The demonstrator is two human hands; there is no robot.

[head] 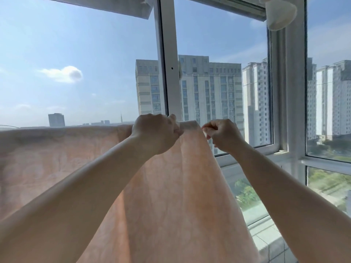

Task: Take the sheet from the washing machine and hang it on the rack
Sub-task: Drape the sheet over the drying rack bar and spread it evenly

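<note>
A pale peach patterned sheet hangs draped in front of me, its top edge running level from the far left to the middle of the view. The rack beneath that edge is hidden by the cloth. My left hand grips the sheet's top edge with curled fingers. My right hand pinches the sheet's right end just beside it. Between the two hands a short stretch of the edge stands up. Below my arms the cloth falls in long folds.
A white window frame rises straight behind the hands, with a second mullion to the right. A white cloth item hangs at the top right. Tall buildings stand outside the glass. A tiled sill lies at the lower right.
</note>
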